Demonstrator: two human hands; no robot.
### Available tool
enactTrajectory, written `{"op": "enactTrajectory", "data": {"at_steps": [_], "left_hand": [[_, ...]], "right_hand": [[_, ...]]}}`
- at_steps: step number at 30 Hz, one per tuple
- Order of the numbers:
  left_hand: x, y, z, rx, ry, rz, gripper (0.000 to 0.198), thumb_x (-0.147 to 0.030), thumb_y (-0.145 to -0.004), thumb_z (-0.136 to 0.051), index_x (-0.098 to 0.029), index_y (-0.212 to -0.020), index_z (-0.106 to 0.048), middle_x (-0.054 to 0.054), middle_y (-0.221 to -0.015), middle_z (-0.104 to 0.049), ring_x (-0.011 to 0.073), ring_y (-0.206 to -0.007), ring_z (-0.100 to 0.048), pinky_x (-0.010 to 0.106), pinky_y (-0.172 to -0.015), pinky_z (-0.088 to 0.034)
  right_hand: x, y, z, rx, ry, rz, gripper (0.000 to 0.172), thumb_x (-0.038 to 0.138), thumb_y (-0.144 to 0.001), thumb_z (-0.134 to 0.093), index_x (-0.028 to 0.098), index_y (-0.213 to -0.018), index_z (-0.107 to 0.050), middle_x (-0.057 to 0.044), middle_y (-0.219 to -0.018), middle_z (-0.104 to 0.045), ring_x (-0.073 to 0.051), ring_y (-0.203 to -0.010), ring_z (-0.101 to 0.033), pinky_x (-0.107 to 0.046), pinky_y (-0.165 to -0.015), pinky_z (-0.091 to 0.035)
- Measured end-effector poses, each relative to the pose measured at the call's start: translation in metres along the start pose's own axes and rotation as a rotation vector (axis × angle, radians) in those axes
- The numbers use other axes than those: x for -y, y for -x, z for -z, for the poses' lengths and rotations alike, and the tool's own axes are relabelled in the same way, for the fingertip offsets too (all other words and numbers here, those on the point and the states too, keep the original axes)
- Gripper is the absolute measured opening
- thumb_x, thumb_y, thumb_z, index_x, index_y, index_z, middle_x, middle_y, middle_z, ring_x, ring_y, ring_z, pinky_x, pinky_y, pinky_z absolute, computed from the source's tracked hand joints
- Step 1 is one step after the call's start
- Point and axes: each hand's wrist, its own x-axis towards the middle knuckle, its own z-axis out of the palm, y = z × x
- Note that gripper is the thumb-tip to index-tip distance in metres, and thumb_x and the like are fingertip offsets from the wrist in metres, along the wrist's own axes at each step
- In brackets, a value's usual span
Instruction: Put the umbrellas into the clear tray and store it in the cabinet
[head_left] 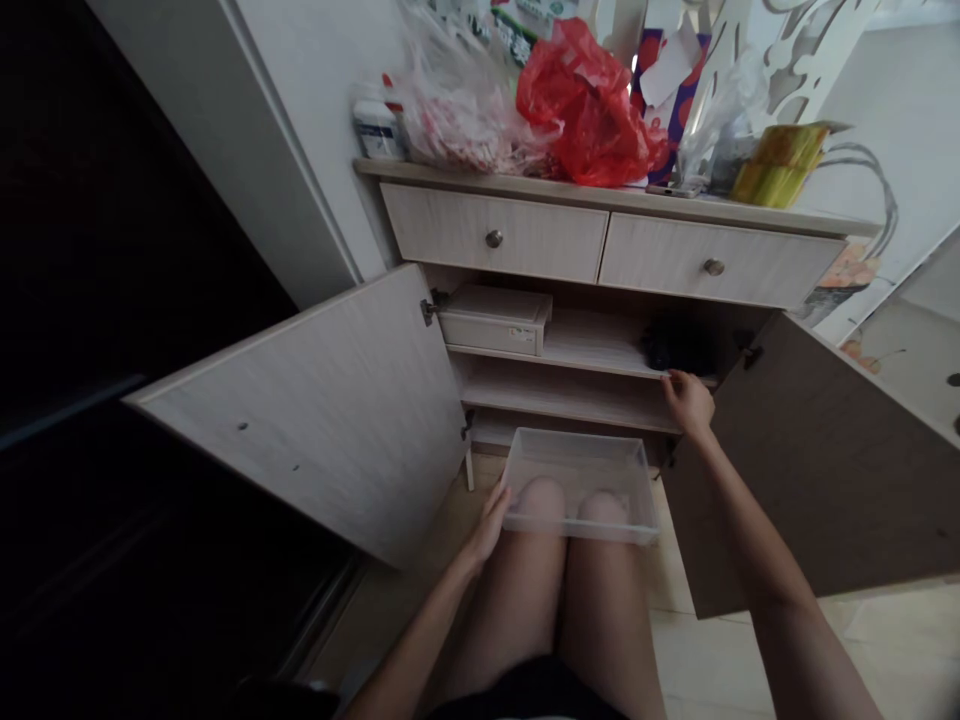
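Head view: clear plastic bin point(579, 472) sits across the person's knees, thin-walled, looks light and stiff, probably slippery, best held by the rim. Left hand point(489, 524) half open, fingers on the bin's left edge, seems to have hold of it. Right hand point(688, 402) curled at the front edge of the cabinet shelf point(577, 358), just beside a black bundle point(675, 345); cannot tell if it grips anything. White plastic box point(495, 322) sits further left on the shelf.
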Motion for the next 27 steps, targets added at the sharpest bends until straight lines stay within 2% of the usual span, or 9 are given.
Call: {"op": "enactTrajectory", "data": {"at_steps": [3, 5, 7, 10, 13, 18, 21, 24, 27], "left_hand": [[0.003, -0.001, 0.0, -0.033, 0.005, 0.001, 0.091, -0.08, -0.077, -0.046, -0.016, -0.142, -0.055, 0.015, -0.148, -0.052, 0.0345, -0.141, -0.043, 0.047, -0.111, -0.042], [0.009, -0.001, 0.001, -0.046, 0.025, 0.026, 0.095, -0.083, -0.075, -0.045, -0.016, -0.142, -0.055, 0.016, -0.147, -0.052, 0.0366, -0.134, -0.05, 0.048, -0.107, -0.045], [0.014, -0.001, 0.003, -0.044, 0.052, 0.054, 0.101, -0.087, -0.073, -0.044, -0.015, -0.143, -0.052, 0.018, -0.147, -0.052, 0.0374, -0.127, -0.056, 0.049, -0.104, -0.047], [0.017, -0.001, 0.007, -0.055, 0.056, 0.062, 0.107, -0.09, -0.071, -0.044, -0.014, -0.145, -0.05, 0.02, -0.147, -0.051, 0.0371, -0.124, -0.058, 0.048, -0.103, -0.048], [0.015, 0.0, 0.009, -0.067, 0.042, 0.067, 0.109, -0.092, -0.07, -0.041, -0.013, -0.145, -0.05, 0.02, -0.147, -0.051, 0.0374, -0.122, -0.059, 0.05, -0.102, -0.049], [0.012, 0.0, 0.011, -0.042, 0.032, 0.059, 0.099, -0.085, -0.077, -0.041, -0.013, -0.144, -0.05, 0.019, -0.148, -0.05, 0.0371, -0.125, -0.057, 0.05, -0.102, -0.049], [0.013, 0.0, 0.01, -0.067, 0.032, 0.064, 0.092, -0.08, -0.08, -0.043, -0.014, -0.143, -0.051, 0.018, -0.147, -0.052, 0.0364, -0.121, -0.06, 0.051, -0.1, -0.05], [0.014, -0.001, 0.009, -0.066, 0.017, 0.064, 0.084, -0.075, -0.085, -0.042, -0.016, -0.144, -0.052, 0.015, -0.145, -0.055, 0.0344, -0.12, -0.061, 0.049, -0.099, -0.051], [0.014, -0.002, 0.008, -0.042, -0.008, 0.064, 0.082, -0.073, -0.086, -0.039, -0.016, -0.144, -0.051, 0.014, -0.145, -0.055, 0.0336, -0.124, -0.059, 0.048, -0.102, -0.049]], "right_hand": [[0.007, -0.06, -0.025, 0.065, 0.135, -0.072, 0.043, 0.037, -0.096, -0.051, 0.011, -0.128, -0.063, -0.023, -0.12, -0.064, -0.031, -0.11, -0.062, -0.039, -0.088, -0.05], [0.012, -0.084, -0.043, 0.114, 0.147, -0.138, 0.041, 0.036, -0.094, -0.054, 0.008, -0.122, -0.066, -0.026, -0.116, -0.064, -0.033, -0.11, -0.062, -0.042, -0.089, -0.049], [0.017, -0.094, -0.059, 0.131, 0.126, -0.191, 0.041, 0.036, -0.091, -0.059, 0.005, -0.117, -0.066, -0.029, -0.112, -0.064, -0.036, -0.108, -0.063, -0.046, -0.088, -0.049], [0.02, -0.096, -0.078, 0.108, 0.072, -0.246, 0.041, 0.025, -0.089, -0.059, 0.002, -0.123, -0.062, -0.032, -0.116, -0.061, -0.037, -0.106, -0.064, -0.049, -0.088, -0.05], [0.018, -0.094, -0.084, 0.068, -0.011, -0.283, 0.04, 0.012, -0.087, -0.053, 0.004, -0.126, -0.06, -0.032, -0.119, -0.06, -0.034, -0.106, -0.066, -0.048, -0.089, -0.05], [0.002, -0.095, -0.065, -0.011, -0.19, -0.373, 0.036, 0.018, -0.078, -0.066, 0.005, -0.112, -0.065, -0.024, -0.104, -0.066, -0.034, -0.104, -0.065, -0.048, -0.091, -0.052], [-0.009, -0.085, -0.047, -0.041, -0.323, -0.437, 0.024, 0.027, -0.082, -0.062, 0.011, -0.1, -0.064, -0.009, -0.078, -0.065, -0.024, -0.081, -0.067, -0.04, -0.077, -0.059], [-0.02, -0.054, -0.026, 0.024, -0.697, -0.451, 0.023, 0.039, -0.078, -0.067, 0.018, -0.084, -0.06, 0.002, -0.061, -0.054, -0.014, -0.057, -0.057, -0.032, -0.065, -0.06], [-0.028, -0.005, 0.0, 0.198, -1.069, -0.36, 0.043, 0.051, -0.059, -0.082, 0.02, -0.078, -0.06, 0.002, -0.067, -0.058, -0.011, -0.057, -0.055, -0.03, -0.063, -0.059]]}}
